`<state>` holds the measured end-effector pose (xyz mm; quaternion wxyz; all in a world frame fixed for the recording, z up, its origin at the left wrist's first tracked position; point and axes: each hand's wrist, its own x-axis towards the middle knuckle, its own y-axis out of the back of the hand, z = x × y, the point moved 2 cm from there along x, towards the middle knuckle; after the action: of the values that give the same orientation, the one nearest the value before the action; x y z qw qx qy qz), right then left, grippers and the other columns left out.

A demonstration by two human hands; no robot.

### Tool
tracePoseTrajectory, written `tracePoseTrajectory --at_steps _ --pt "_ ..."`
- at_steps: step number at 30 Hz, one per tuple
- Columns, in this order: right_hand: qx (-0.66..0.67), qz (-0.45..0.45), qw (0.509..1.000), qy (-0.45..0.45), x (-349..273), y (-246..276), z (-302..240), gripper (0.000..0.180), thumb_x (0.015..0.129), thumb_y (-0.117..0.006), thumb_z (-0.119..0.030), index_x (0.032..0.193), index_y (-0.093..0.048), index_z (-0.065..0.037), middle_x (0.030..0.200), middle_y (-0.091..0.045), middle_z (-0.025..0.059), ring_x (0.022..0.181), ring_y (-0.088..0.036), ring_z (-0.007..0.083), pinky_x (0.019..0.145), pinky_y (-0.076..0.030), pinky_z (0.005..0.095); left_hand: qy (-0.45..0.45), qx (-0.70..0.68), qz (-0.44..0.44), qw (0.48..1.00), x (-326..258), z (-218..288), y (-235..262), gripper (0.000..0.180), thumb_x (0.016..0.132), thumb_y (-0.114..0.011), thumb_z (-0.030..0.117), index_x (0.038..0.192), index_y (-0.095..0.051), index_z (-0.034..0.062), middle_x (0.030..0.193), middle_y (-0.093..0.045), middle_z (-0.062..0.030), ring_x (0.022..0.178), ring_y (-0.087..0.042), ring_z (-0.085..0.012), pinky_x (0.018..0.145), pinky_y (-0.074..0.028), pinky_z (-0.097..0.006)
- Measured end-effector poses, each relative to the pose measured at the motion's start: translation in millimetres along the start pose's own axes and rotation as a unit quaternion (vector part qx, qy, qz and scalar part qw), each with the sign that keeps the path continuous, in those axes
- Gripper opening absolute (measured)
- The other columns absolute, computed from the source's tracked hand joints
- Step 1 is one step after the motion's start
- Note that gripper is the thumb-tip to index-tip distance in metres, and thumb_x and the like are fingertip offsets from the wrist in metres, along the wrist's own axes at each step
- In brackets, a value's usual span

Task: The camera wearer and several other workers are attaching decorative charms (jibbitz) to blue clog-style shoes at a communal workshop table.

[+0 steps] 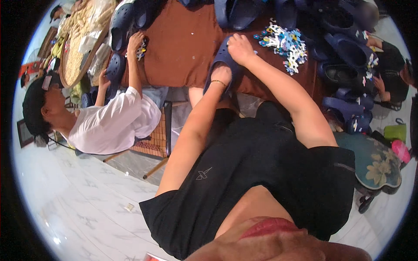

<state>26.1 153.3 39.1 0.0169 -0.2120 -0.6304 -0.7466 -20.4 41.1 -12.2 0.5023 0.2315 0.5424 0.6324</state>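
Observation:
A navy clog (223, 55) with holes in its upper lies at the near part of the brown cloth, its toe pointing away from me. My left hand (221, 74) reaches into its opening, and the fingertips are hidden inside the upper. Over the right side of the toe my right hand (240, 48) is closed, its fingers curled against the clog. Whether something small sits between those fingers is hidden. Close by on the right, a loose pile of small white, blue and yellow shoe charms (285, 43) is spread on the cloth.
Brown cloth (183, 43) covers the table. More navy clogs (346, 50) crowd its right side and far edge. At the left a co-worker (109, 117) in white handles another clog (115, 67) beside a few charms. A second person (389, 65) sits far right, near a patterned stool (374, 163).

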Motion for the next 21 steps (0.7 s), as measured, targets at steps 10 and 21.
tracePoseTrajectory --at_steps 10,21 --pt "0.060 0.062 0.995 -0.048 6.7 0.7 3.0 0.011 0.070 -0.047 -0.010 0.062 -0.055 -0.009 0.068 -0.055 0.0075 0.070 -0.054 0.0225 0.066 -0.042 0.0353 -0.026 0.000 -0.003 1.000 -16.9 13.1 7.7 0.025 0.075 -0.042 0.013 0.077 -0.065 0.0032 0.085 -0.062 -0.0169 0.077 -0.061 -0.0284 0.070 -0.048 -0.038" --pt "0.082 0.058 0.989 0.113 -8.5 7.9 11.4 0.006 0.067 -0.048 -0.007 0.069 -0.052 -0.004 0.075 -0.053 0.0112 0.074 -0.052 0.0240 0.072 -0.042 0.0336 -0.028 -0.013 -0.015 0.999 -14.8 7.3 4.4 0.025 0.075 -0.041 0.013 0.076 -0.064 0.0027 0.085 -0.061 -0.0177 0.081 -0.060 -0.0294 0.075 -0.046 -0.037"
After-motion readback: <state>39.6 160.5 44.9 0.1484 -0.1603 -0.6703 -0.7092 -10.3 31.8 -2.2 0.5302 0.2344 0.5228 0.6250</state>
